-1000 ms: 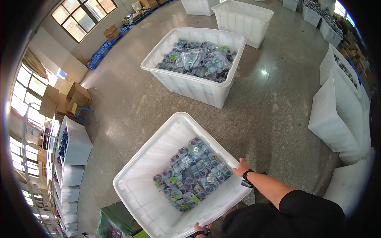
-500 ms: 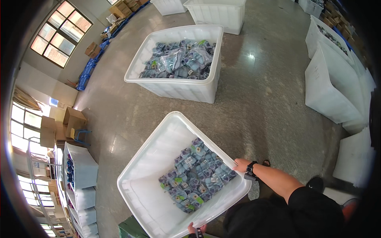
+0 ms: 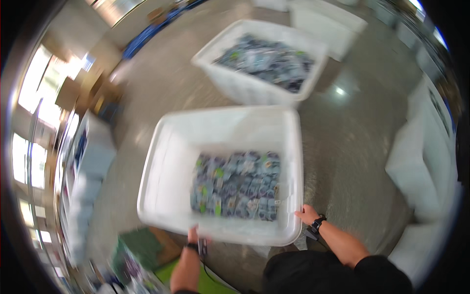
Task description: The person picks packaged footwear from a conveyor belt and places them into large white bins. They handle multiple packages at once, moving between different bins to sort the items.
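While both hands grip the near rim of the white bin [image 3: 166, 171], left hand [image 3: 195, 236] under the near edge and right hand [image 3: 307, 214] at the near right corner, small blue-grey packets [image 3: 237, 183] with green flecks lie heaped in its right half. Farther off on the grey floor [image 3: 342, 142] a second white bin [image 3: 245, 83] holds similar packets, with white crates [image 3: 421, 166] at right. Motion blur hides all print.

The large white plastic bin [image 3: 166, 171] is rectangular, open on top, and seen from above, slightly blurred. Small packets [image 3: 237, 185], mostly blue-grey with some green, fill its right part in a flat layer; the left part of the bottom is bare.
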### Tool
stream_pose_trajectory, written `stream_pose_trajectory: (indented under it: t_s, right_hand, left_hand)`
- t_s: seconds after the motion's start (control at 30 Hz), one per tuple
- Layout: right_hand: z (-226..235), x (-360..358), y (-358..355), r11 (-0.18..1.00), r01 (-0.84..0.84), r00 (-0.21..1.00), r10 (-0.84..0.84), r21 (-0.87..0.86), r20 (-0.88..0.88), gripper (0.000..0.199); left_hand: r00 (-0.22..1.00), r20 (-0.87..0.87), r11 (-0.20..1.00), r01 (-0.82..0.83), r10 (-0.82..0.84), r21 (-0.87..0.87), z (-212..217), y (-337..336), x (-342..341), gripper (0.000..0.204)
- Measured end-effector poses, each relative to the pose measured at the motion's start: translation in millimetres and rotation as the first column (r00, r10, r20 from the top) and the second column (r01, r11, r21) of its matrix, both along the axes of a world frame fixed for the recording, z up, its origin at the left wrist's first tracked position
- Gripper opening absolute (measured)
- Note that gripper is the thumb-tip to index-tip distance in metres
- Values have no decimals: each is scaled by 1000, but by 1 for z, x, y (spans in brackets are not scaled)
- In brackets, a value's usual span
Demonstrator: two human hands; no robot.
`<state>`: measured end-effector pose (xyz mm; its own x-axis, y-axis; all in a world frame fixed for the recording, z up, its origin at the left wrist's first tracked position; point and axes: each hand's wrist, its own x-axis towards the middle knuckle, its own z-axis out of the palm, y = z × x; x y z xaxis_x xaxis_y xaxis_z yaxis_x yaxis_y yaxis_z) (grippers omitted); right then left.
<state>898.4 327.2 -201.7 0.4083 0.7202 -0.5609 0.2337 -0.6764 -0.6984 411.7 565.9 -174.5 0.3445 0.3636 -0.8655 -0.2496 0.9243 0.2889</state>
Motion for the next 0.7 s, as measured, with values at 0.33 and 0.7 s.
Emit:
stream_pose_trajectory:
  t_s: [0.33,0.7]
  right_hand:
    - [85,-8,34,907,402,610,-367,-126,-703,51]
    - [185,104,36,969,5,937,82,246,-340,43]
  left_hand:
    - [680,186,544,-697,710,467,47,26,138,67]
    - [980,-157,989,-106,122,105,-50,-210,136,52]
